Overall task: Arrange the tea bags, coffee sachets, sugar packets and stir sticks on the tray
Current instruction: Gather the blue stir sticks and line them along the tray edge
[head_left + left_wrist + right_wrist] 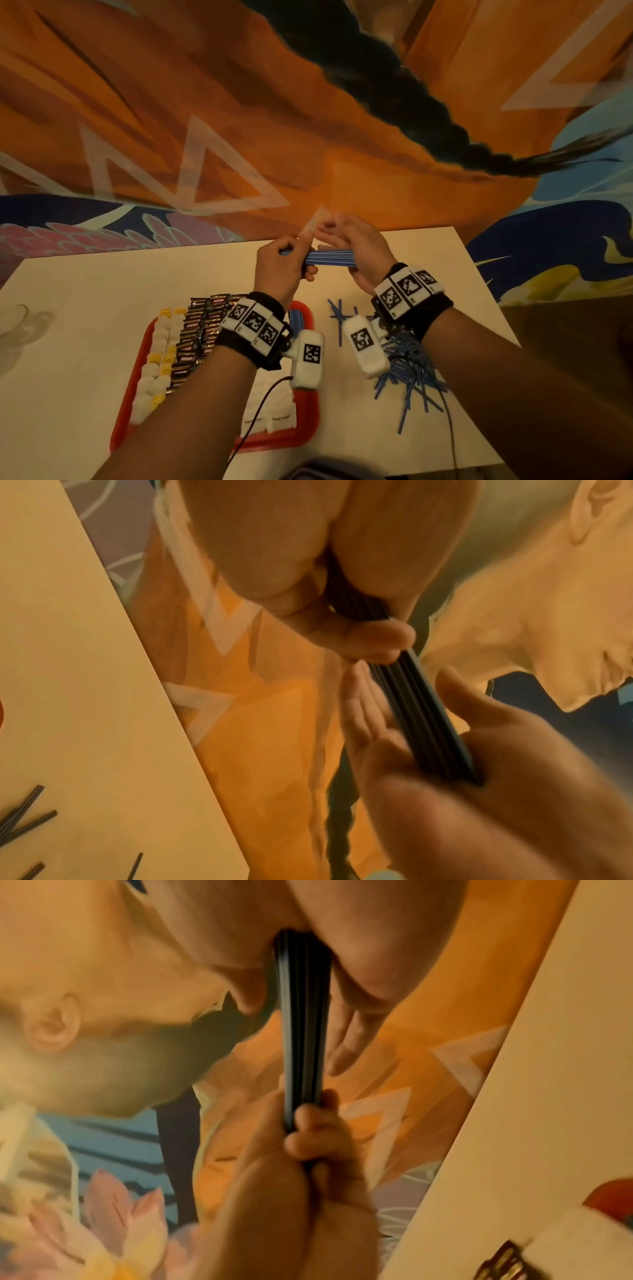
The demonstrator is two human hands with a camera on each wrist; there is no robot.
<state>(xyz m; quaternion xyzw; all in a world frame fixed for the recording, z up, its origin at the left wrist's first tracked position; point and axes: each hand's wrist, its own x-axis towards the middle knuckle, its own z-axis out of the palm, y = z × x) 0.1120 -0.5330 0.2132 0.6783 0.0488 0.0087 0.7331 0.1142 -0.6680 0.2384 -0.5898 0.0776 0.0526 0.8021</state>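
Observation:
Both hands hold one bundle of blue stir sticks (329, 257) level above the far part of the table. My left hand (294, 260) grips its left end and my right hand (346, 253) grips its right end. The left wrist view shows the bundle (421, 710) running from my left hand into the right hand (479, 791). In the right wrist view the bundle (301, 1028) ends in my left hand (308, 1150). The red tray (130, 394) holds tea bags (161, 359), dark coffee sachets (202, 332), white sugar packets (274, 407) and some blue sticks (296, 318), partly hidden by my left wrist.
A loose pile of blue stir sticks (407, 373) lies on the white table (85, 308) right of the tray, under my right wrist. A clear glass (17, 325) stands at the left edge. A painted wall rises behind the table's far edge.

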